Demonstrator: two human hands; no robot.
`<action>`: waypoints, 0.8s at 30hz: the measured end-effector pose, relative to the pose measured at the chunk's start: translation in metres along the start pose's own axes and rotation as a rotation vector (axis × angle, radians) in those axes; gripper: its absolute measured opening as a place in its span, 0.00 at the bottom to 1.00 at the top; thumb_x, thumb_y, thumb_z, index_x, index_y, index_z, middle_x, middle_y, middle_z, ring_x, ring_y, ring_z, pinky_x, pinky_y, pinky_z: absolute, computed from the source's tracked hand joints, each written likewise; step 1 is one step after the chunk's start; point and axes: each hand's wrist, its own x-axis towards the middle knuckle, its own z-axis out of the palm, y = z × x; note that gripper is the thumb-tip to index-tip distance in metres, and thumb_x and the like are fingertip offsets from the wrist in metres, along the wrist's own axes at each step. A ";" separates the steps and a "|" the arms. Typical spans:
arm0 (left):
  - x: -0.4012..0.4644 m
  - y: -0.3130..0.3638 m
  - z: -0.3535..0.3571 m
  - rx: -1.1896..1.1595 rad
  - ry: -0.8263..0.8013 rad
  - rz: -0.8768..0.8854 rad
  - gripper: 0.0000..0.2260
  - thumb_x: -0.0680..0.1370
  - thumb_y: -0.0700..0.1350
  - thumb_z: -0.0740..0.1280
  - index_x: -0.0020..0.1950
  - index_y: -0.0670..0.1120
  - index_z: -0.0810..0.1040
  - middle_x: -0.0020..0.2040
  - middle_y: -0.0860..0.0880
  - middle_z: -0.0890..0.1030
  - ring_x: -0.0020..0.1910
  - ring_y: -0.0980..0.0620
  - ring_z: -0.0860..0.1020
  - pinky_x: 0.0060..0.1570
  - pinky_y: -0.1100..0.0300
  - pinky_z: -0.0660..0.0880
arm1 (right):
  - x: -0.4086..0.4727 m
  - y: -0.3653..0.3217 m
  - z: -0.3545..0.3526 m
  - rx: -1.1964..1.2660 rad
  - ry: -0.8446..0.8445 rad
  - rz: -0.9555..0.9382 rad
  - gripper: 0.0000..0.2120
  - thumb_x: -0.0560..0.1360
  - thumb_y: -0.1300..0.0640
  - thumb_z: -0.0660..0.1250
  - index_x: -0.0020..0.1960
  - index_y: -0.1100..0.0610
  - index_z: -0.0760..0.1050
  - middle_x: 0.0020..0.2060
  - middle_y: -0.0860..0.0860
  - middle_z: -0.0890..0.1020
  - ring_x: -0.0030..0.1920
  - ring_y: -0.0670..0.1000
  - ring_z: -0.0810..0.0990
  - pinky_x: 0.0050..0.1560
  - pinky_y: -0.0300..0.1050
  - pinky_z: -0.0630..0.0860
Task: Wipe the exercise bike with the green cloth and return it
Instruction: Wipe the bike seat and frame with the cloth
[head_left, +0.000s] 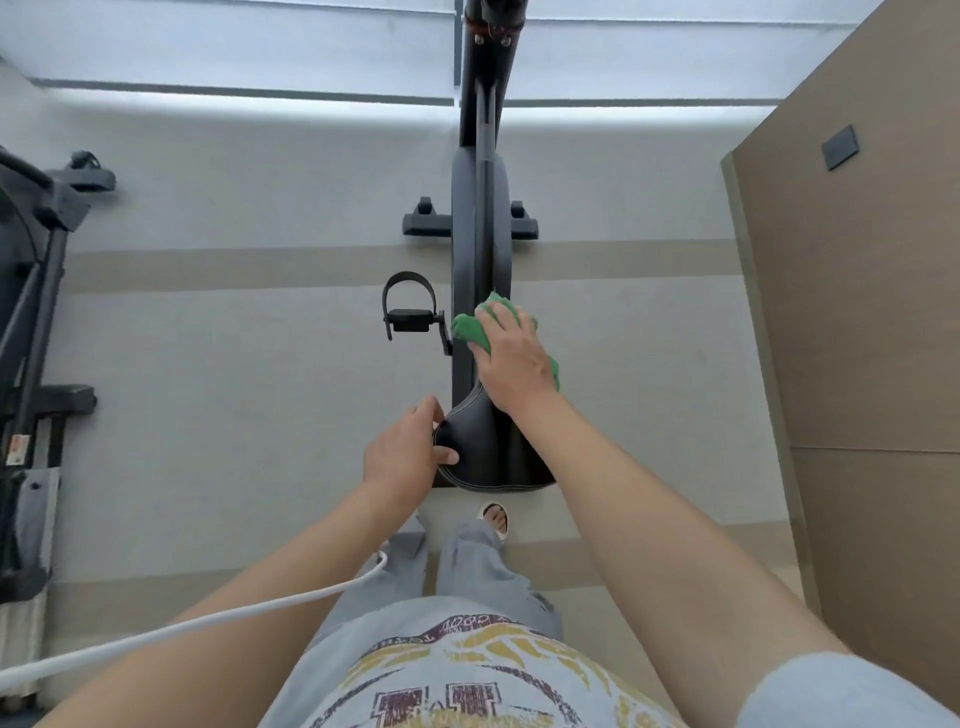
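Head view, looking straight down over a person standing behind the exercise bike (480, 218).

Exercise bike: black frame running away from the viewer up the middle of the picture, black saddle (488, 452) at the near end, a strapped pedal (408, 312) out to its left, a floor stabiliser bar (426, 226) crossing under the frame farther on.

Green cloth (470, 330): bunched on top of the frame just beyond the saddle nose, its edges showing past the fingertips and on the far side of the palm.

Right hand (511, 358): laid palm-down on the cloth, fingers spread and fairly straight, pressing it against the frame (no curl round the fabric visible).

Left hand (408, 452): at the left side of the saddle, thumb over the top edge and fingers wrapped at the rim, gripping it.

Surroundings: pale grey floor (234, 364) with beige bands; brown panel wall (857, 312) at right carrying a small dark plate (840, 147); part of another dark exercise machine (31, 312) at the left edge; white cable (208, 623) crossing the left forearm; grey trousers and one sandalled foot (496, 519) below the saddle.
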 end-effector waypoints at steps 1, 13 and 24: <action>0.000 0.000 0.000 -0.007 -0.002 -0.009 0.18 0.77 0.49 0.76 0.60 0.52 0.71 0.58 0.51 0.81 0.55 0.43 0.81 0.52 0.47 0.76 | -0.017 0.002 0.004 -0.041 0.035 -0.033 0.26 0.83 0.52 0.68 0.78 0.58 0.71 0.79 0.57 0.70 0.77 0.68 0.65 0.79 0.64 0.64; 0.003 -0.001 0.000 -0.098 0.000 -0.066 0.19 0.74 0.48 0.79 0.57 0.52 0.72 0.53 0.52 0.82 0.51 0.45 0.80 0.49 0.51 0.73 | -0.159 0.030 0.006 -0.215 -0.053 -0.154 0.33 0.81 0.48 0.66 0.84 0.50 0.61 0.85 0.46 0.58 0.85 0.57 0.55 0.76 0.70 0.65; 0.004 0.006 -0.003 -0.047 -0.023 -0.103 0.19 0.74 0.47 0.78 0.60 0.52 0.73 0.54 0.51 0.83 0.55 0.44 0.80 0.49 0.52 0.72 | -0.007 0.002 -0.002 -0.044 -0.124 0.000 0.27 0.86 0.45 0.60 0.82 0.53 0.64 0.83 0.51 0.61 0.82 0.65 0.54 0.79 0.66 0.62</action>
